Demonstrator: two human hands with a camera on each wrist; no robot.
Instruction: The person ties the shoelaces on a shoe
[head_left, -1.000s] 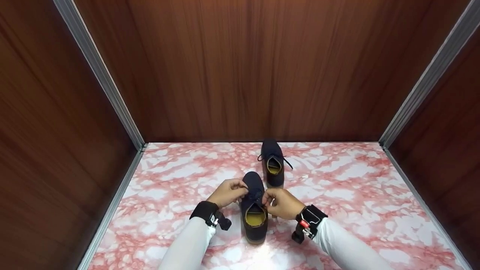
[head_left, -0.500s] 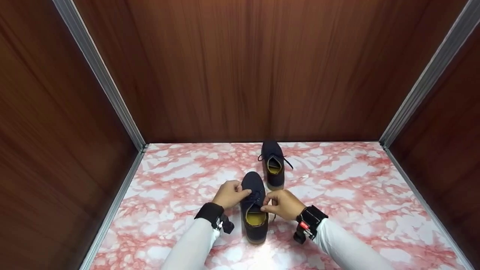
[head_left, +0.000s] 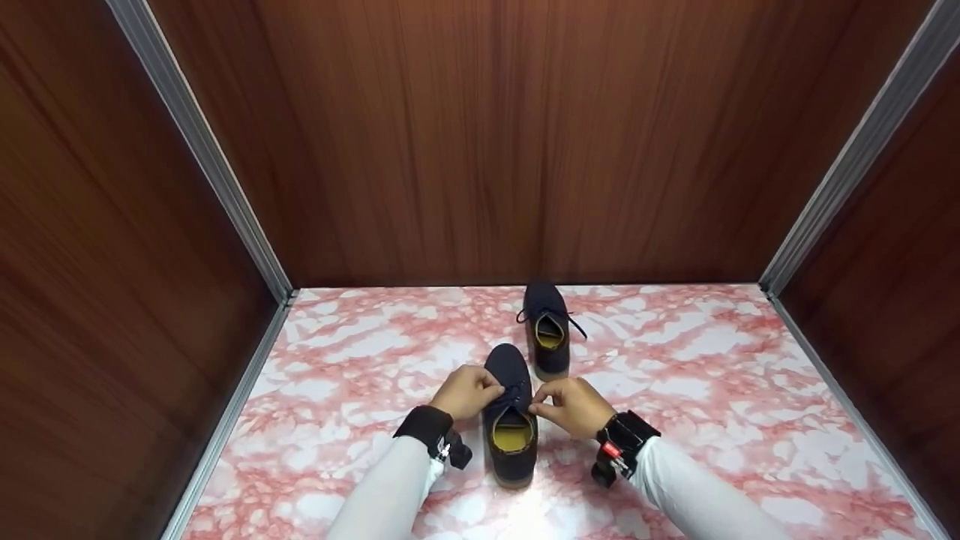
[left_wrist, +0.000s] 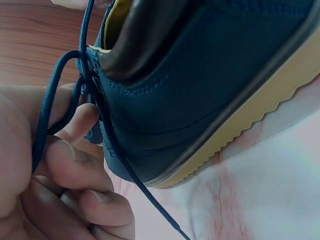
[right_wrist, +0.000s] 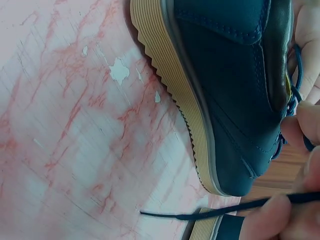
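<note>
A dark navy lace-up shoe (head_left: 512,466) with a yellow lining stands toe-away on the floor between both hands. At its left side, my left hand (head_left: 466,391) pinches the shoelace. The left wrist view shows a lace loop (left_wrist: 45,112) running into the curled fingers, while one loose lace end hangs along the shoe's side. My right hand (head_left: 576,409), at the shoe's right side, grips lace too. A lace tail (right_wrist: 235,206) sticks out from its fingers in the right wrist view. The fingers partly hide the knot area.
Just beyond stands the matching shoe (head_left: 544,300), slightly right, its laces hanging at the sides. Dark wood-grain panels (head_left: 480,150) with metal corner strips (head_left: 217,172) enclose the pink-and-white marbled surface (head_left: 337,375) at the back and both sides.
My left hand has shifted a little to the right, closer over the laces. The right hand has barely moved, and both shoes stay in place.
</note>
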